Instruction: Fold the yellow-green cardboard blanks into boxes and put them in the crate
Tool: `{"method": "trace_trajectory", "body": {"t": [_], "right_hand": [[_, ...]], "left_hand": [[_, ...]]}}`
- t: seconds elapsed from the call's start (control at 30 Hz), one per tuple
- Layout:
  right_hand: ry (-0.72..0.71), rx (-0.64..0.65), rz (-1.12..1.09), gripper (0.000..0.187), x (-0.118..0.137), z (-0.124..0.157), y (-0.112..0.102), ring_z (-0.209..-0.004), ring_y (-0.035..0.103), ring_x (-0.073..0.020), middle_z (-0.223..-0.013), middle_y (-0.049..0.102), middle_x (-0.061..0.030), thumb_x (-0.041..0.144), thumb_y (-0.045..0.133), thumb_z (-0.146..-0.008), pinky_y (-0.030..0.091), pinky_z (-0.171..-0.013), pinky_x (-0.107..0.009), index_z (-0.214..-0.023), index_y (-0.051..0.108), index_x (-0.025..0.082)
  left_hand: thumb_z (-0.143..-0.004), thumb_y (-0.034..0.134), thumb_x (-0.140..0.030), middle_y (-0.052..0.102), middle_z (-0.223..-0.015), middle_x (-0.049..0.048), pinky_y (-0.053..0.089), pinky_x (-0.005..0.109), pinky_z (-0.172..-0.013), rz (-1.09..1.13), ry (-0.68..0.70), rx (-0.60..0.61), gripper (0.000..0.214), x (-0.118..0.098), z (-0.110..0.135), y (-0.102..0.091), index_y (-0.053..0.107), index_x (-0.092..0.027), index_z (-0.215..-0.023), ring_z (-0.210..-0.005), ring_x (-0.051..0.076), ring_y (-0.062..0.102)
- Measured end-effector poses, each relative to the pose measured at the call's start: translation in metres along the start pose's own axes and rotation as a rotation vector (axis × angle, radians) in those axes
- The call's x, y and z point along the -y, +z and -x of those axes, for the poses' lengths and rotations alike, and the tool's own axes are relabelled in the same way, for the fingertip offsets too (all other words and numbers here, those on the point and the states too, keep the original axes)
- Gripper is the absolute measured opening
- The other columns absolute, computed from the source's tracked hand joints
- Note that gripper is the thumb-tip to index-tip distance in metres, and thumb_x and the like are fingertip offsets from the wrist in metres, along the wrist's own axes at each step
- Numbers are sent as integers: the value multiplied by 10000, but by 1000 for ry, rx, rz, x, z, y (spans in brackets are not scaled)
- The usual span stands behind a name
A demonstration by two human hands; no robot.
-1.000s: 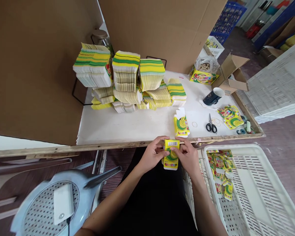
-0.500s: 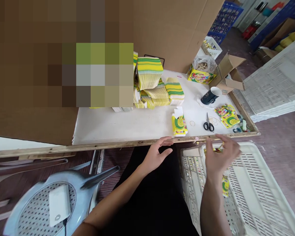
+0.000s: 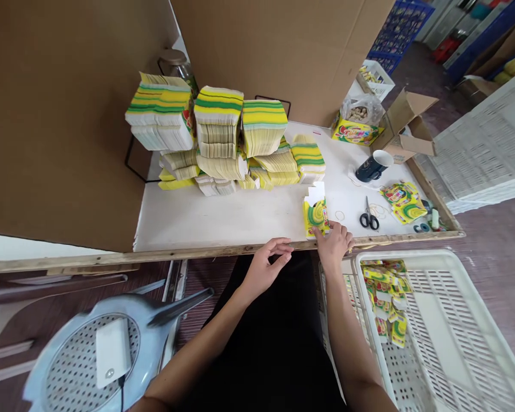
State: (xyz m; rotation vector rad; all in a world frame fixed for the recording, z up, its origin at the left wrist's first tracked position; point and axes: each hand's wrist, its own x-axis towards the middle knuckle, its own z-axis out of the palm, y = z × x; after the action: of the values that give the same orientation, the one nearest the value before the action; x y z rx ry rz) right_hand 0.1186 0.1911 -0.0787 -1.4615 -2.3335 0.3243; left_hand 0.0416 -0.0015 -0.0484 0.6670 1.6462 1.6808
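A small yellow and green carton (image 3: 315, 212) with its white end flaps up lies near the front edge of the white tabletop. My right hand (image 3: 333, 246) has its thumb at the carton's lower face and its fingers at the right side, gripping the near end. Just left of it, my left hand (image 3: 268, 264) hovers by the wooden edge, thumb and fingers apart, holding nothing. Behind the carton stand stacks of flat printed cartons (image 3: 264, 123) in yellow, green and white.
Scissors (image 3: 368, 218), a dark mug (image 3: 372, 166) and flattened yellow packets (image 3: 405, 203) lie to the right. A white plastic crate (image 3: 455, 320) holding several small cartons (image 3: 386, 286) stands below right. A blue stool (image 3: 143, 349) bears a white power bank (image 3: 113, 352). Cardboard walls rise behind.
My right hand has moved left from above the crate onto the carton and closed on it. My left hand has shifted slightly left, still empty.
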Motion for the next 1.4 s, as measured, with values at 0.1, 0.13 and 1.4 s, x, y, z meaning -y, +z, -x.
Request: {"method": "trace_trajectory", "body": {"t": [0.1,0.13,1.4], "right_hand": [[11,-29,-38,371,1,-1,2,-1046,473,-345,-1111,633,-150,436,647,-839,292,-886,-438,-1091,604,166],[15,-44,-59,368,1,-1,2,-1041,477,-343,-1105,636,-148,430,657,-826,296,-891,-442,-1075,598,167],[-4,443,-1032,271,39,96,-58,-736,610,-187,-767,674,-35,447,677,-850,518,-742,-330,-834,705,177]], "left_hand": [[-870,642,-301,720,-1062,112,504,374,-954,3,-3,28,336,-2,-1,6,604,-162,-1174,-974,189,681],[-868,644,-303,720,-1061,114,506,374,-949,3,-1,30,336,-2,-1,6,606,-162,-1171,-968,190,681],[-816,687,-498,753,-995,88,568,370,-850,519,-42,20,420,-7,-6,-5,676,-157,-1061,-987,250,700]]}}
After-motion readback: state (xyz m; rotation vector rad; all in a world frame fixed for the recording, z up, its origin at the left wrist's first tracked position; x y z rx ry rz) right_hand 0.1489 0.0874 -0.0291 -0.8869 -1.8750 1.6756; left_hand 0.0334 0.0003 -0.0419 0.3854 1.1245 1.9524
